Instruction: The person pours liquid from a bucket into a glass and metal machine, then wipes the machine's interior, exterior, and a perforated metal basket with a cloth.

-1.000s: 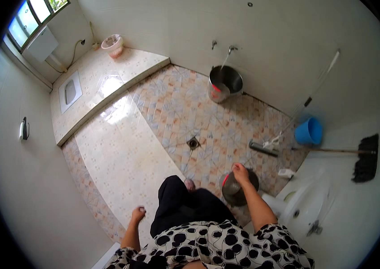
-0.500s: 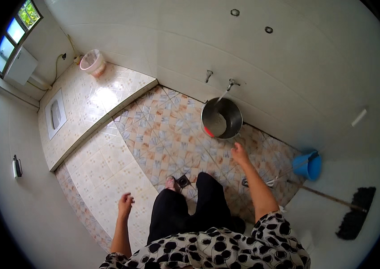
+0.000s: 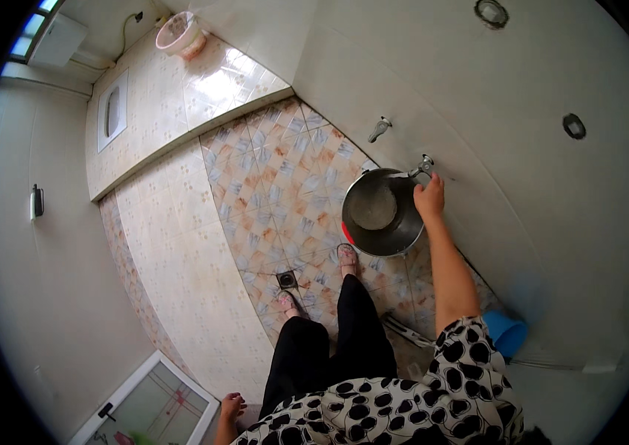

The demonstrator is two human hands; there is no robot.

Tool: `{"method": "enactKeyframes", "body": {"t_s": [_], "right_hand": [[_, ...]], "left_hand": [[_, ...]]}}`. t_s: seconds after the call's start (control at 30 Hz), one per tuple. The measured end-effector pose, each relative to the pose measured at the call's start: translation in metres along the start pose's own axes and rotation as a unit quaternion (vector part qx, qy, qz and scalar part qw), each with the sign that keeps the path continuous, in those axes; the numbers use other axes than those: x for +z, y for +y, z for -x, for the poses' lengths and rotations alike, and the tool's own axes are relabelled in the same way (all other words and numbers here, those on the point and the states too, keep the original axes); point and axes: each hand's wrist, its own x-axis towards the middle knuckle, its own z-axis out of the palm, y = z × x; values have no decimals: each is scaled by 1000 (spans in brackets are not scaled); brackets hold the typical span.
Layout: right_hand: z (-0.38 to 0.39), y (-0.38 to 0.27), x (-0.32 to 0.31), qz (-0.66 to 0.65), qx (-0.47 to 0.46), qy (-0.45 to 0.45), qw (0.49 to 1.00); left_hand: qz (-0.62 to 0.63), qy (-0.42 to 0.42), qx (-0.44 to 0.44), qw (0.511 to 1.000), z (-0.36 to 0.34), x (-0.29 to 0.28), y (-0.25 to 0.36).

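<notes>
My right hand (image 3: 431,199) is at the wall tap (image 3: 424,165), its fingers closed on the tap's handle. Below the spout stands a large metal bucket (image 3: 396,241) with a red patch on its rim. Water (image 3: 374,208) lies in the bucket's bottom. Whether a stream still falls from the spout I cannot make out. Low at my left side hangs my left hand (image 3: 233,406), fingers loosely bent with nothing in them, away from the bucket.
A second tap (image 3: 379,130) sits left of the first. A floor drain (image 3: 286,279) lies near my feet. A blue bucket (image 3: 506,332) stands by my right sleeve. On the raised tiled step (image 3: 195,122) are a squat toilet (image 3: 112,111) and a pink bin (image 3: 181,37). A white-framed door (image 3: 155,400) is lower left.
I have moved closer to the bucket. My right hand has gone from beside the bucket up to the tap and closed on its handle. My left hand appears lower in view.
</notes>
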Motion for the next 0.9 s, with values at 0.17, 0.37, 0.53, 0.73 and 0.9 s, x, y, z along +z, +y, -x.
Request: {"method": "enactKeyframes", "body": {"t_s": [0.17, 0.37, 0.53, 0.73, 0.9], "right_hand": [[-3, -38, -5, -306, 183, -211, 910], [41, -30, 12, -659, 305, -92, 682], [133, 61, 167, -224, 142, -310, 913], [168, 75, 232, 15, 64, -463, 884], [162, 83, 200, -91, 58, -448, 888]], "left_hand": [[-14, -40, 28, 999, 39, 52, 28], [58, -17, 50, 997, 38, 85, 42], [68, -3, 8, 998, 34, 92, 2], [105, 34, -100, 989, 74, 115, -33], [120, 22, -84, 989, 73, 132, -65]]}}
